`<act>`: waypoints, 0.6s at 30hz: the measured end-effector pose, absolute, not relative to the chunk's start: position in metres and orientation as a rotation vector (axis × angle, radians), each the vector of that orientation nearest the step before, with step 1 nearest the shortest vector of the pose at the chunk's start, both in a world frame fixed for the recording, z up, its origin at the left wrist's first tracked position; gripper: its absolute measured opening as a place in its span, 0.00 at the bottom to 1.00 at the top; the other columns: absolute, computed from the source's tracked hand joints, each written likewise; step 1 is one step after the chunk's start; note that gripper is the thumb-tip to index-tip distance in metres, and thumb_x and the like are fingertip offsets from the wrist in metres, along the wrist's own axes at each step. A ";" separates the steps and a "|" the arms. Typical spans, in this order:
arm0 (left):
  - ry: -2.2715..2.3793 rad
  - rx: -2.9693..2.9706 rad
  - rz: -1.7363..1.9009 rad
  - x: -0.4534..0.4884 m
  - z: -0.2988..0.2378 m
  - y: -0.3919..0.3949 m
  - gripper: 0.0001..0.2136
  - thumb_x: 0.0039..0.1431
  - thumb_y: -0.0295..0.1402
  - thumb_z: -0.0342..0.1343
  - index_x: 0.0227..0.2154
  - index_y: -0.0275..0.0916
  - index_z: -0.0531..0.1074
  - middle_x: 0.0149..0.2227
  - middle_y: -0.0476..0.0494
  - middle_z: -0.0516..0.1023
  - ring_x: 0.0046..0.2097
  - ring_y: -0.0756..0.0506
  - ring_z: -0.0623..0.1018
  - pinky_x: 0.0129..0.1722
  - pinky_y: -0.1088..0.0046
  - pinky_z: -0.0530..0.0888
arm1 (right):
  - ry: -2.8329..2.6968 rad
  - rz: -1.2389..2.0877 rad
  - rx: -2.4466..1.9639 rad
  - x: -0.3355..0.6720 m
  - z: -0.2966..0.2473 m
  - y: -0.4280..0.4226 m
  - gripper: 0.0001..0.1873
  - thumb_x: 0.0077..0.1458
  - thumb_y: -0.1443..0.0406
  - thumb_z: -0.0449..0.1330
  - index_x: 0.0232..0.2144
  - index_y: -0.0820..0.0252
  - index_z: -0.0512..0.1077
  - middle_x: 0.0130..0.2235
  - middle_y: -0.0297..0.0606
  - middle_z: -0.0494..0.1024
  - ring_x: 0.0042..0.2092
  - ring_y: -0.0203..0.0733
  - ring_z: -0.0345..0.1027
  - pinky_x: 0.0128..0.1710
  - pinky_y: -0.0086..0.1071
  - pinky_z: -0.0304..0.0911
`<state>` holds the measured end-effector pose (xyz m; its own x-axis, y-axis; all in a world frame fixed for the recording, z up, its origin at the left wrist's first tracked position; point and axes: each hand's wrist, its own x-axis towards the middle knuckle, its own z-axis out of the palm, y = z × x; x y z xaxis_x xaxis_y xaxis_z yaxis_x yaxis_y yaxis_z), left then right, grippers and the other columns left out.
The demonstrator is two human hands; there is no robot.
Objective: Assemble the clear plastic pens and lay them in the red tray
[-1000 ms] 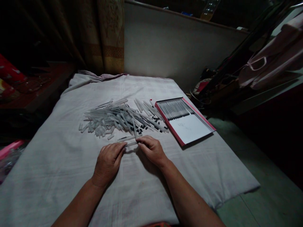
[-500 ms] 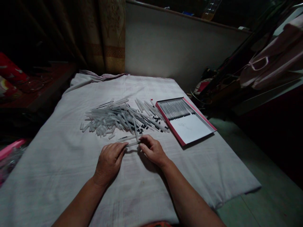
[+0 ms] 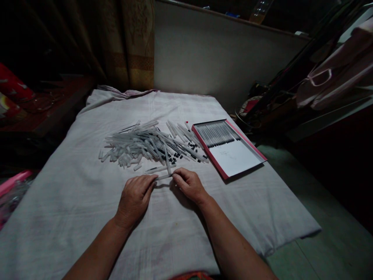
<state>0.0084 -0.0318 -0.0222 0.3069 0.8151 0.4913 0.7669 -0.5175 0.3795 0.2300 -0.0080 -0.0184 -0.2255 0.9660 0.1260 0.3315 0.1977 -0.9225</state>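
A pale, see-through pen (image 3: 164,177) lies level between my two hands. My left hand (image 3: 136,198) is closed on its left end. The fingers of my right hand (image 3: 189,184) pinch its dark right end. Just beyond, a loose pen barrel (image 3: 167,160) and another pen (image 3: 155,169) lie on the cloth. Behind them spreads a heap of clear pen barrels, caps and dark refills (image 3: 136,142), with small black plugs (image 3: 175,157) at its right side.
Right of the heap sits a shallow box with a red rim (image 3: 212,161), holding a row of pens (image 3: 217,134) along its far half. A pale checked cloth (image 3: 163,241) covers the table. A wall (image 3: 201,54) and a curtain (image 3: 140,46) stand behind.
My right fingers have closed more tightly around the pen's right end and shifted slightly right. My left hand and the heap look the same.
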 end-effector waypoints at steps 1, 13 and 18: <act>1.506 2.481 1.000 0.008 -0.022 -0.032 0.12 0.69 0.36 0.49 0.47 0.40 0.75 0.42 0.41 0.83 0.43 0.41 0.81 0.44 0.62 0.73 | -1.699 1.038 -1.235 0.230 -0.018 -0.008 0.08 0.58 0.61 0.58 0.37 0.57 0.74 0.29 0.33 0.76 0.30 0.37 0.69 0.35 0.30 0.66; 1.508 2.458 0.983 0.008 -0.023 -0.031 0.12 0.69 0.37 0.48 0.47 0.41 0.75 0.42 0.41 0.83 0.43 0.41 0.81 0.44 0.62 0.73 | -1.759 0.968 -1.215 0.231 -0.016 -0.009 0.10 0.57 0.62 0.58 0.41 0.56 0.74 0.33 0.34 0.79 0.34 0.39 0.72 0.38 0.30 0.66; 1.505 2.470 0.991 0.009 -0.022 -0.031 0.12 0.70 0.37 0.48 0.47 0.41 0.75 0.42 0.41 0.83 0.43 0.41 0.81 0.44 0.63 0.73 | -1.765 0.984 -1.241 0.231 -0.014 -0.009 0.10 0.59 0.60 0.56 0.40 0.56 0.74 0.30 0.33 0.78 0.31 0.38 0.71 0.35 0.30 0.65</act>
